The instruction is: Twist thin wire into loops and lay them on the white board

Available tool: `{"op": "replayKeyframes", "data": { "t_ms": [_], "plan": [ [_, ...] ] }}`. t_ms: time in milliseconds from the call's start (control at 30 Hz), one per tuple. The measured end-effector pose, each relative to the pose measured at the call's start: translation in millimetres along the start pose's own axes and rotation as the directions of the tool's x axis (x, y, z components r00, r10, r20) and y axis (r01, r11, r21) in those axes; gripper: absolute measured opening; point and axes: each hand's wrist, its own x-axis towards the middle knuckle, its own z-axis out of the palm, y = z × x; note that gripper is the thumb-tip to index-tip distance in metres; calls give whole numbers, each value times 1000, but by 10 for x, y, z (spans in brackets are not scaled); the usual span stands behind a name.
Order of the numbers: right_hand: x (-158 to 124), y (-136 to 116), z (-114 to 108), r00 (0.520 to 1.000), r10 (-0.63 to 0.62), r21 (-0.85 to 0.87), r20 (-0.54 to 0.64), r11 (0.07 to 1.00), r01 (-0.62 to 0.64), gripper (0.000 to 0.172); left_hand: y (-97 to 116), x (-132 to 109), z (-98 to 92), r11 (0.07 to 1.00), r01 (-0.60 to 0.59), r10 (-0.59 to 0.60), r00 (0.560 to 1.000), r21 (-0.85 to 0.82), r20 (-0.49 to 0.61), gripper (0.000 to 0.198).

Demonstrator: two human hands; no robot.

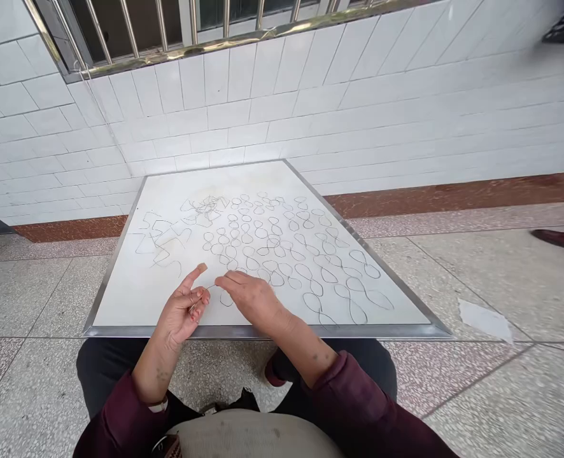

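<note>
Above the front part of a white board with a metal edge (pixel 263 331), my left hand (pixel 183 310) pinches a thin piece of wire (pixel 210 287) between its fingers, thumb raised. My right hand (pixel 253 298), fingers together and pointing left, grips the other end of that wire. Its fingertips are partly hidden. Many wires bent into figure-eight loops (pixel 328 275) lie in rows across the middle and right of the board. To the left are loose, angular bent wires (pixel 160 238). A tangled heap of wire (pixel 208 207) lies farther back.
A white tiled wall (pixel 244 127) stands behind the board, with a barred window (pixel 167 32) above. A torn piece of white paper (pixel 485 320) lies on the floor to the right. Another person's dark red shoe (pixel 561 240) shows at the right edge.
</note>
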Motion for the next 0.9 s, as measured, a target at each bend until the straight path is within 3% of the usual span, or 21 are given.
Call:
{"op": "replayKeyframes", "data": {
  "t_ms": [200,300,367,433,467,600,733,900],
  "plan": [
    [-12,-5,-17,987,150,-83,-54,985,-154,29,44,-71,-170,999,-6,9,997,49,-76,69],
    [-27,22,-62,968,229,-125,-99,963,-240,24,47,-48,-298,981,-105,140,964,162,-225,68],
    [-45,43,-82,960,248,-152,-133,952,-267,24,71,-24,-349,940,-180,276,902,291,-331,64],
    [-66,54,-81,961,229,-169,-155,952,-254,24,112,-1,-325,865,-221,390,861,451,-326,60],
    [-78,53,-72,964,212,-172,-162,956,-239,23,132,9,-281,823,-224,415,865,522,-283,58],
    [-128,27,-25,973,156,-155,-167,971,-182,21,138,49,6,725,-163,271,961,670,-59,56],
    [-172,41,-20,978,148,-66,-149,985,-159,23,11,64,161,827,-92,127,992,554,-25,61],
    [-187,99,23,980,169,144,-106,978,-153,26,-92,16,67,964,11,-12,1000,267,1,65]
  ]
}}
